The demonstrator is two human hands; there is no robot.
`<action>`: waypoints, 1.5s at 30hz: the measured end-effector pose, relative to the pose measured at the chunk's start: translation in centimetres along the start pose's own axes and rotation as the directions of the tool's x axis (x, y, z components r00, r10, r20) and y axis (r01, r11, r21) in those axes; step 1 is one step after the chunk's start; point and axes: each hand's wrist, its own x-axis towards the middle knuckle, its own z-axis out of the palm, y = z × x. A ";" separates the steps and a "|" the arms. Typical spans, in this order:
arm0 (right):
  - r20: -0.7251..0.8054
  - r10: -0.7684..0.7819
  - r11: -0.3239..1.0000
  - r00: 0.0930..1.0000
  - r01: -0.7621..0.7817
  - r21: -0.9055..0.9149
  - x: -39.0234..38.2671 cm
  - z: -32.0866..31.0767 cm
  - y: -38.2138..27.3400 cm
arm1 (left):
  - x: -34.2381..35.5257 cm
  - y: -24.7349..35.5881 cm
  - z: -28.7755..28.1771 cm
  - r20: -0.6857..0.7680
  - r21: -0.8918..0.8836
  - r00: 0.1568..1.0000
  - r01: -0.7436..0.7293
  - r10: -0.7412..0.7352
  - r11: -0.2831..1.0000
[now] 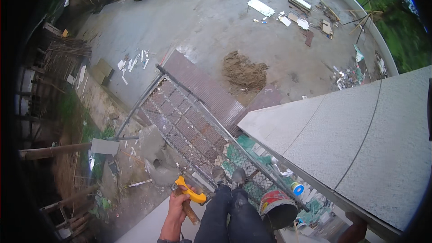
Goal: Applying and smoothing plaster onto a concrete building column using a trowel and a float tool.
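Holding yellow-handled tool (pixel 194 194) plus wooden shaft (pixel 192 215), our left hand (pixel 179 201) was curled pretty snug, left of our legs (pixel 217 216); both ran far-left to near-right. Right hand (pixel 354 228) sat way off by pale slab (pixel 333 130), near right; couldn't tell its grip.

1. Gripping with left hand (pixel 177 204), low and left of centre, fingers (pixel 183 197) curled.
2. With left forearm (pixel 169 229) up from lower edge, wrist (pixel 173 219) nearly straight.
3. Holding right hand (pixel 355 229) low at far right; too dark to judge grip.
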 end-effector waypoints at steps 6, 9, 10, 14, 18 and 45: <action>-0.034 0.039 0.999 0.999 -0.040 -0.030 -0.7 -0.1 -0.4 | 0.9 1.9 4.5 0.112 -0.031 0.992 -0.054 0.058 0.998; -0.056 0.060 0.997 0.997 -0.063 -0.047 -0.9 0.1 -1.1 | 1.6 2.8 6.5 0.190 -0.051 0.979 -0.059 0.068 0.997; -0.066 0.072 0.995 0.995 -0.076 -0.060 -0.9 0.1 -1.4 | 2.0 3.2 7.1 0.209 -0.046 0.975 -0.069 0.077 0.997; -0.104 0.113 0.985 0.988 -0.125 -0.122 -0.9 0.9 -3.9 | 3.5 5.6 9.8 0.290 0.067 0.957 -0.027 0.006 0.997; -0.184 0.145 0.966 0.972 -0.179 -0.186 -0.7 2.2 -7.0 | 5.0 9.7 13.0 0.181 0.289 0.967 0.122 -0.180 0.949; -0.386 0.298 0.891 0.873 -0.399 -0.215 1.2 5.7 -15.8 | 17.2 16.6 20.9 0.441 0.808 0.701 -0.039 -0.560 0.587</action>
